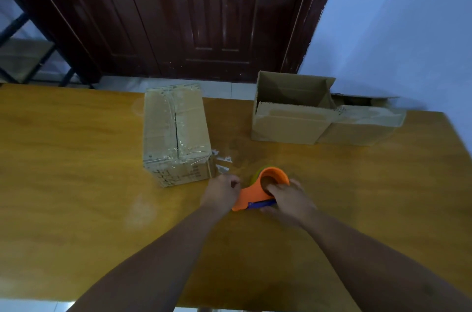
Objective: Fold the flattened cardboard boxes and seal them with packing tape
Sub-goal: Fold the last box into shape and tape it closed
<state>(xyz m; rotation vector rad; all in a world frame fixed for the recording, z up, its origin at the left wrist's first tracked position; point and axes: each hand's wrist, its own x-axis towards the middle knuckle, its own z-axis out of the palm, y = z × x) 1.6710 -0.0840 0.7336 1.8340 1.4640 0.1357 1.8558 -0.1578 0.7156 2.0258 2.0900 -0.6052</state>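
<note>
Lower half: the table (76,184) is showing varnished yellow wood, softly glossy. Centre left: the sealed box (163,130) is showing matt brown cardboard under wrinkled, shiny clear tape (190,152). Upper right: the open box (288,125) is showing matt cardboard. Centre: the tape dispenser (251,195) is showing smooth orange plastic. Top: the door (204,17) is gleaming with dark lacquered wood.

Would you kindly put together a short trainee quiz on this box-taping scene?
1. True or false: the taped brown cardboard box stands left of the open brown cardboard box.
2. Which hand has its fingers inside the loop of the orange plastic tape dispenser?
3. Fill in: both boxes stand on the yellow wooden ____.

Key: 1 true; 2 the right hand; 3 table.
</note>
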